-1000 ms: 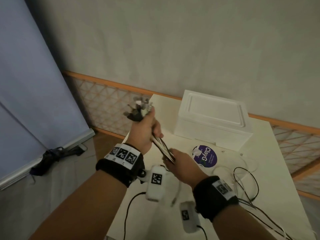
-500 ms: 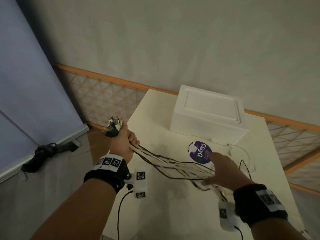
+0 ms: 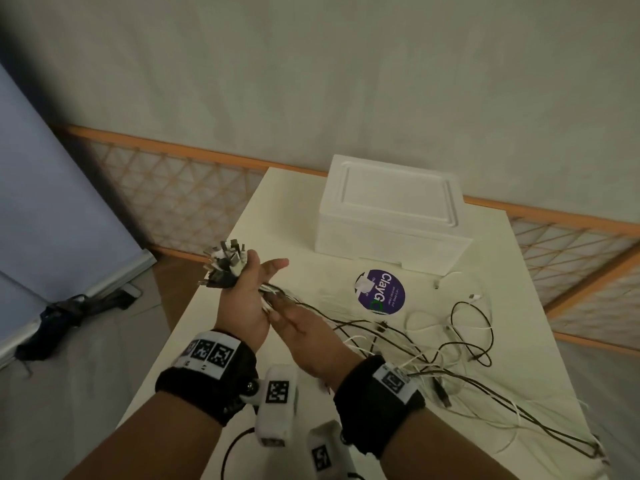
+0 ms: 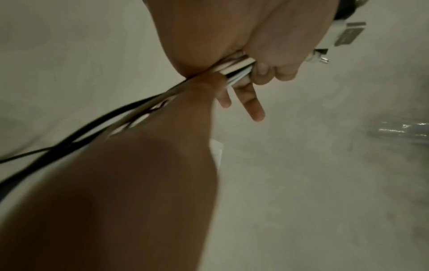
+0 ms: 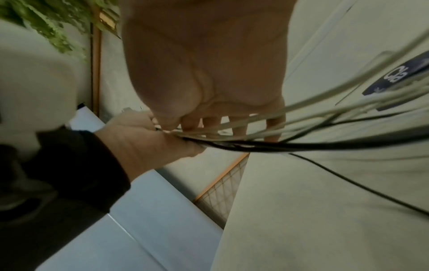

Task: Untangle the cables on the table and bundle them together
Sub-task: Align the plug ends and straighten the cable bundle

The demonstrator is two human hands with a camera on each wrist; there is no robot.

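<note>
My left hand is held up over the table's left edge and grips a bunch of black and white cables just below their plugs, which fan out above the fist. In the left wrist view its curled fingers wrap the bunch. My right hand lies right beside it, fingers straight, touching the cables where they leave the fist. Seen from the right wrist, the strands run past its fingers. The rest of the cables trail in loose loops over the table's right side.
On the cream table, a white foam box stands at the back. A round purple lid lies in front of it. A loose white cable end lies to the right. On the floor at the left is a dark object.
My right hand has come back from far out along the cables on the right to beside the left fist. The left hand moved slightly right, still holding the plug ends.
</note>
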